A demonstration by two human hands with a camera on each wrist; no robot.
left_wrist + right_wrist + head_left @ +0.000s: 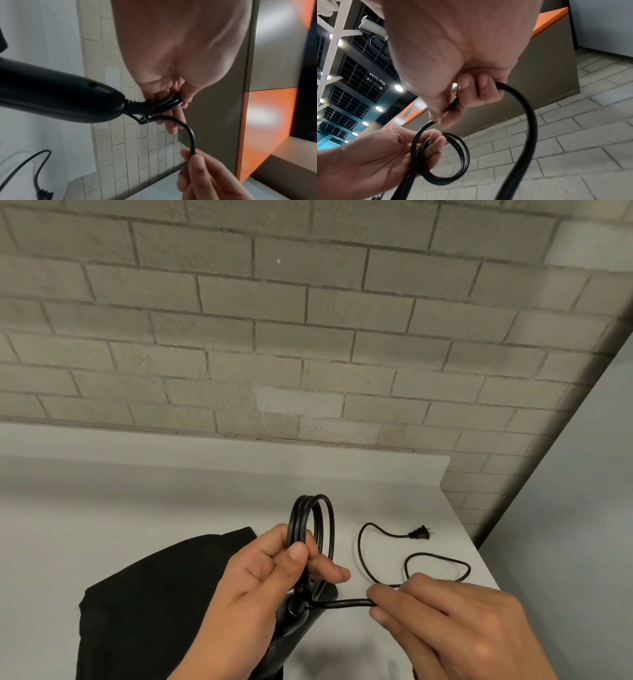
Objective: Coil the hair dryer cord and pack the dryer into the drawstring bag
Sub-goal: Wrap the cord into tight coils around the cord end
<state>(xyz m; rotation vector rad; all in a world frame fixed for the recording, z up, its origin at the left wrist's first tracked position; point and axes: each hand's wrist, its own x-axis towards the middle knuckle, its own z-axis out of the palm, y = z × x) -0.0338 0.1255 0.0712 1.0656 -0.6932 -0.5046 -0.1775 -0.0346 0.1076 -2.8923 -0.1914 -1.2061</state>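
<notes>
My left hand [294,563] grips several upright loops of the black cord coil [312,518] just above the black hair dryer's handle [301,621]. The handle [56,100] shows large in the left wrist view, with the coil [169,103] pinched in my fingers. My right hand [376,606] pinches the cord a short way right of the handle. The loose cord [363,556] trails on the white table to the plug [420,533]. The black drawstring bag [154,594] lies flat at the left. In the right wrist view the coil [453,159] hangs from my left fingers.
The white table [171,494] ends against a grey brick wall [274,337] at the back. Its right edge [479,556] runs close to the plug and the loose cord. An orange and brown cabinet [267,121] stands beyond.
</notes>
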